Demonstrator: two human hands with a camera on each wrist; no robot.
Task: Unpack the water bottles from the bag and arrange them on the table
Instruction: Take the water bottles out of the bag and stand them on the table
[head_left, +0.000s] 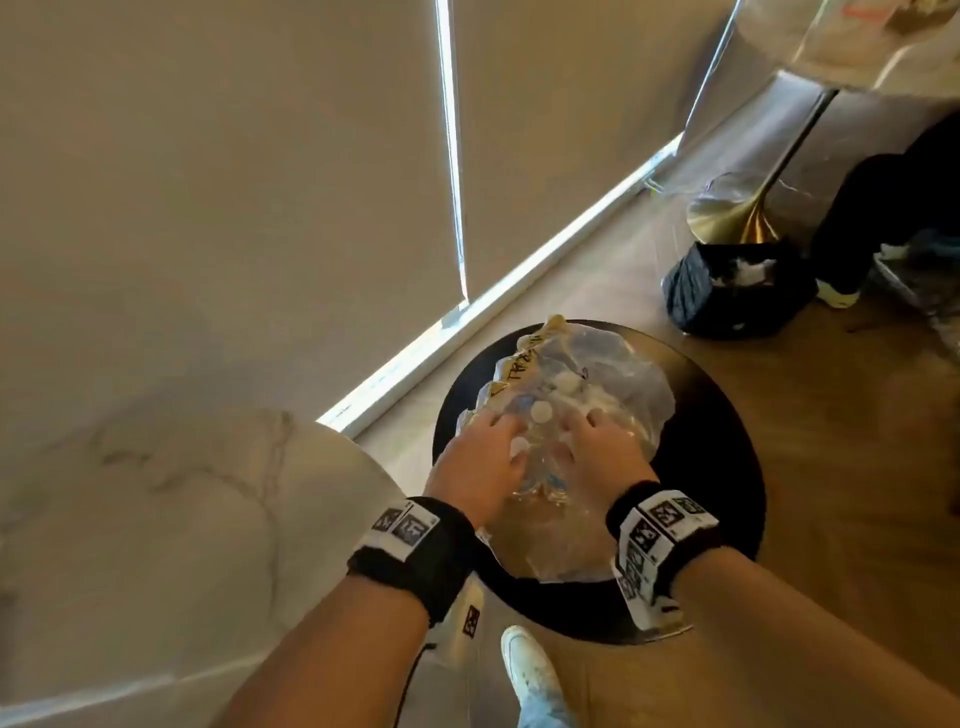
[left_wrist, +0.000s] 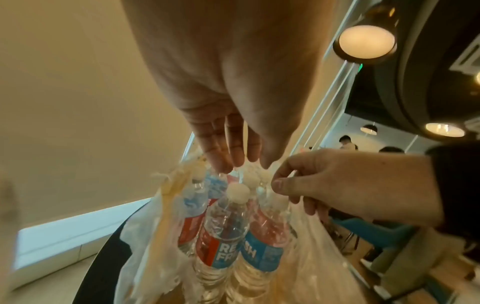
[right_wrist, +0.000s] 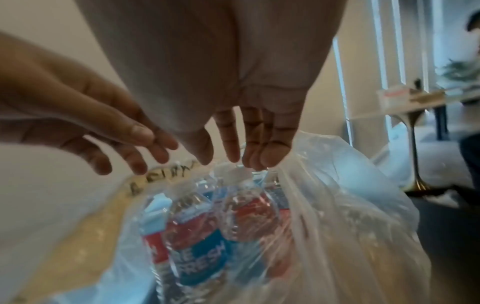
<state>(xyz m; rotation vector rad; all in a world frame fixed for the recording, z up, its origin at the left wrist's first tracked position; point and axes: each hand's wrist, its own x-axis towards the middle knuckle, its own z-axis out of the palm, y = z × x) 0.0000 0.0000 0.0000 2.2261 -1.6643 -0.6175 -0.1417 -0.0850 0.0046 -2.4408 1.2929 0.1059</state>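
Bottles (left_wrist: 223, 232) clustered upright inside thin, crinkled clear bag (head_left: 618, 384) on round black surface (head_left: 727, 467); lower halves blurred behind plastic, exact count unclear. White round caps, ribbed clear bodies, red-and-blue labels. Left hand (head_left: 480, 462) spread loosely over caps, gripping nothing. Right hand (head_left: 597, 457) with fingers down at bag mouth, grip not discernible.
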